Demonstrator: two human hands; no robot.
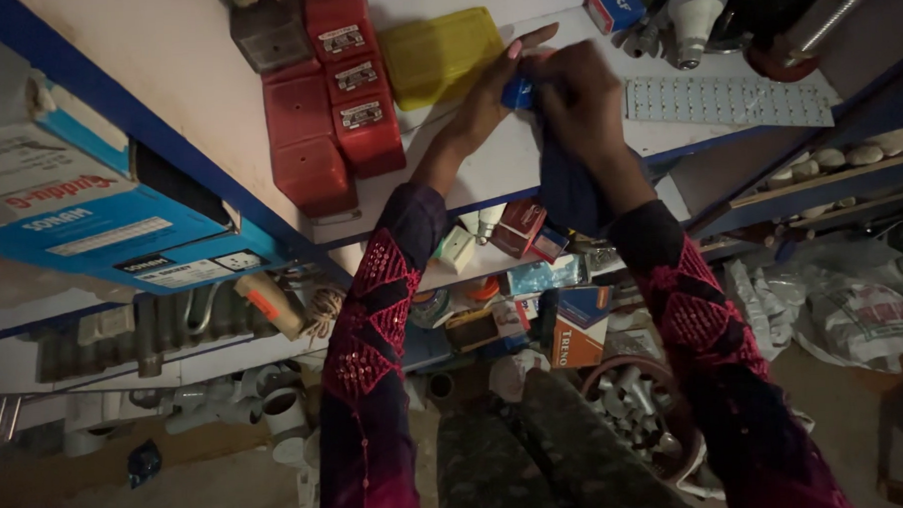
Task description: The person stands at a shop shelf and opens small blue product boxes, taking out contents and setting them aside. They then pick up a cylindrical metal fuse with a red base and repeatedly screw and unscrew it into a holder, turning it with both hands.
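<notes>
Both my hands are raised over a white shelf [489, 168] with a blue edge. My left hand [494, 87] and my right hand [581, 99] meet on a small blue box [517, 91], gripping it together. A dark blue cloth [569, 190] hangs down from under my right hand. Just left of the hands lies a yellow plastic box [440, 54]. My sleeves are dark with maroon sequin patterns.
Red plastic boxes [331, 108] are stacked left of the yellow one. A white perforated strip [726, 101], a light bulb [696, 10] and a small blue-red box [613, 6] lie right. Blue cartons [110, 226] sit far left. Lower shelves hold small boxes; white pipe fittings [257, 406] and a basket of parts [637, 408] are on the floor.
</notes>
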